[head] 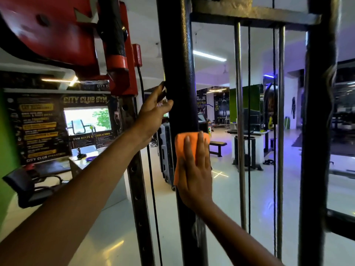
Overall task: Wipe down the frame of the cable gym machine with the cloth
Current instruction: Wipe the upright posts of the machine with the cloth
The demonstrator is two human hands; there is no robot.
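A thick black upright post [178, 60] of the cable machine frame runs top to bottom through the middle of the view. My right hand [196, 169] lies flat against this post at mid height, fingers pointing up, pressing an orange cloth [181, 144] onto it. The cloth sticks out above and to the left of my fingers. My left hand [153, 114] grips the left side of the same post, a little higher than the cloth, with the thumb on the front face.
A red pulley carriage [119, 60] sits on a drilled upright [137, 189] to the left, with a black cable [151, 179] hanging down. Chrome guide rods [240, 131] and thin cables stand to the right, then another black upright [317, 131]. A black crossbar [249, 18] spans overhead.
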